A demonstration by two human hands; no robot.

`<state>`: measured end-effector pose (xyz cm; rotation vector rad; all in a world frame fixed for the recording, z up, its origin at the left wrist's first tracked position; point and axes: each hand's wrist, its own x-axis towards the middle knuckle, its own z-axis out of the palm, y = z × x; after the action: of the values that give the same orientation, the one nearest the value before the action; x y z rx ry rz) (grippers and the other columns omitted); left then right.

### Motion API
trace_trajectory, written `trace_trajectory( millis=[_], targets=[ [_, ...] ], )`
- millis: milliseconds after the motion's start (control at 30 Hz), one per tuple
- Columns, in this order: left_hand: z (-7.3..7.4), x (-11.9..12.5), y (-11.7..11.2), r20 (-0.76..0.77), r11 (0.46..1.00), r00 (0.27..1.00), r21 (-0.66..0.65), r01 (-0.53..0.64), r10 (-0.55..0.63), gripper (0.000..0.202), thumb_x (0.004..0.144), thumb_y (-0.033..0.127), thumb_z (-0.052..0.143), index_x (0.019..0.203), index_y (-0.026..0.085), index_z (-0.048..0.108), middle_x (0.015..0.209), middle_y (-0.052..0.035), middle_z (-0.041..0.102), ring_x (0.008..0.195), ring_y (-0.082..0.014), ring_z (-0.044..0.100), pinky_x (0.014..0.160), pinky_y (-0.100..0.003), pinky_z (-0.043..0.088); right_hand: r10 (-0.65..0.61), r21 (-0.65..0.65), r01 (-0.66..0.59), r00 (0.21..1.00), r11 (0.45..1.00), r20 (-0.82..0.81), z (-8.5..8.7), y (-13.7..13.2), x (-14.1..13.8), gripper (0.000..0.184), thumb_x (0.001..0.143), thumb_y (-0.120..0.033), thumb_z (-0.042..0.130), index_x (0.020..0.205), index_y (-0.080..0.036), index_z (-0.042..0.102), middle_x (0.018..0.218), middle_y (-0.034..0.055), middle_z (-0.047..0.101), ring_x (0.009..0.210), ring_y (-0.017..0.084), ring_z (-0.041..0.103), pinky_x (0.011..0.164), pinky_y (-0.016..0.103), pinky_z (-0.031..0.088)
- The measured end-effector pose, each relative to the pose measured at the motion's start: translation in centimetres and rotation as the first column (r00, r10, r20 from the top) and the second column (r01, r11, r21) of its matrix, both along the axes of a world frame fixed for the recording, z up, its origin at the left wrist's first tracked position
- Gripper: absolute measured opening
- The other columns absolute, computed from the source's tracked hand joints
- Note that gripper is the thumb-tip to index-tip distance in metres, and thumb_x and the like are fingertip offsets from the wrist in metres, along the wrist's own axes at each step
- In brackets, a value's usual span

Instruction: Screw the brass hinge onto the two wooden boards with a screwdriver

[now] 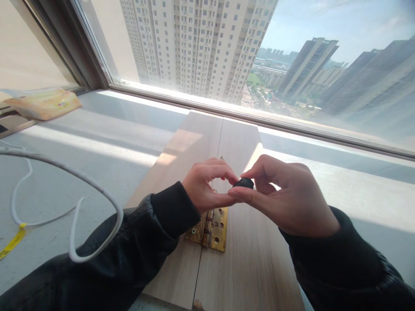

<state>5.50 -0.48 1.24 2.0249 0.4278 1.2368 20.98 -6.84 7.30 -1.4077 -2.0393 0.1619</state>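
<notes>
– Black cap (243, 183): location?

– Logged large to small. Window sill (97, 142) runs along the glass. Two wooden boards (194, 147) lie side by side on it, far ends near the sill's window edge, near ends at its front edge. White cable (97, 185) loops over the sill's left part, beside the boards' left edge. Yellow packet (43, 103) sits at the sill's far left corner. Brass hinge (210, 229), rust-spotted, spans the seam between the boards, toward their near edge. Cap is held up over that seam, just beyond the hinge.

– Hands?

– Left hand (204, 185) and right hand (285, 198) both pinch the cap, fingertips meeting on it. Right thumb under, forefinger over; left thumb and forefinger at its left side. Remaining fingers curled. Whether the cap touches the boards: cannot tell.
</notes>
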Motion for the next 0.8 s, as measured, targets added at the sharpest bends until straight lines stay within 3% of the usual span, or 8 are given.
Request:
trace_trajectory(
  millis=[100,200,267,467,567,667,800],
  targets=[
    [-0.2,-0.2,0.4,0.018,0.995,0.996,0.041,0.091,-0.092,0.015,0.071,0.028,0.07,0.076,0.013,0.067,0.073,-0.0069,0.069,0.068,-0.0144,0.058,0.067,-0.029,0.047,0.066,-0.107,-0.075,0.994,0.991,-0.081,0.2,0.1,-0.1,0.027,0.073,-0.041,0.067,0.079,-0.016,0.06,0.056,-0.0029,0.051,0.049,0.008,0.043,0.045,0.024,0.036],
    [-0.4,-0.4,0.9,-0.018,0.976,0.976,0.03,0.216,-0.215,0.014,0.075,0.025,0.067,0.084,0.014,0.069,0.082,-0.0076,0.071,0.076,-0.0163,0.061,0.077,-0.033,0.047,0.184,-0.242,-0.216,0.972,0.946,-0.146,0.9,0.2,0.2,0.02,0.081,-0.03,0.058,0.098,-0.02,0.064,0.069,0.0003,0.057,0.059,0.01,0.05,0.053,0.025,0.042],
    [-0.4,-0.5,1.0,-0.038,0.97,0.969,-0.006,0.244,-0.244,0.013,0.075,0.025,0.067,0.084,0.016,0.069,0.084,-0.0064,0.071,0.078,-0.0162,0.061,0.079,-0.034,0.046,0.207,-0.285,-0.247,0.964,0.926,-0.164,1.2,0.1,0.5,0.017,0.083,-0.029,0.057,0.094,-0.021,0.067,0.07,0.0009,0.058,0.06,0.011,0.051,0.054,0.025,0.042],
    [0.1,-0.2,0.2,-0.039,0.998,0.999,-0.066,0.004,-0.007,0.038,0.05,0.037,0.083,0.077,0.017,0.065,0.076,-0.0034,0.067,0.074,-0.0163,0.058,0.071,-0.031,0.045,0.004,-0.349,-0.062,0.986,0.935,-0.164,0.5,0.1,0.9,0.027,0.069,-0.041,0.071,0.076,-0.017,0.059,0.057,-0.0011,0.057,0.051,0.011,0.05,0.045,0.025,0.036],
    [0.3,0.0,-0.2,-0.028,0.997,0.996,0.012,-0.08,0.08,0.031,0.054,0.036,0.08,0.068,0.016,0.062,0.07,-0.0031,0.064,0.069,-0.015,0.055,0.067,-0.03,0.044,-0.014,-0.311,-0.028,0.991,0.95,-0.13,0.0,0.1,0.5,0.033,0.065,-0.044,0.073,0.068,-0.018,0.053,0.05,-0.0046,0.05,0.045,0.008,0.041,0.042,0.024,0.03],
    [0.3,0.2,-0.3,-0.005,0.993,0.996,0.069,-0.091,0.092,0.022,0.06,0.029,0.076,0.061,0.015,0.06,0.068,-0.0034,0.063,0.065,-0.0135,0.053,0.064,-0.029,0.043,-0.027,-0.254,0.0,0.994,0.967,-0.102,0.1,0.1,0.0,0.032,0.066,-0.044,0.073,0.068,-0.018,0.053,0.052,-0.0048,0.048,0.047,0.008,0.04,0.044,0.024,0.032],
    [0.3,-0.1,-0.1,0.01,0.995,0.997,0.055,-0.08,0.08,0.019,0.064,0.027,0.074,0.06,0.013,0.061,0.063,-0.0026,0.059,0.062,-0.0129,0.051,0.059,-0.028,0.042,0.074,-0.308,-0.12,0.985,0.944,-0.157,0.9,-0.1,0.1,0.025,0.076,-0.038,0.065,0.091,-0.018,0.062,0.07,0.0002,0.058,0.056,0.01,0.047,0.049,0.025,0.039]
  ],
)
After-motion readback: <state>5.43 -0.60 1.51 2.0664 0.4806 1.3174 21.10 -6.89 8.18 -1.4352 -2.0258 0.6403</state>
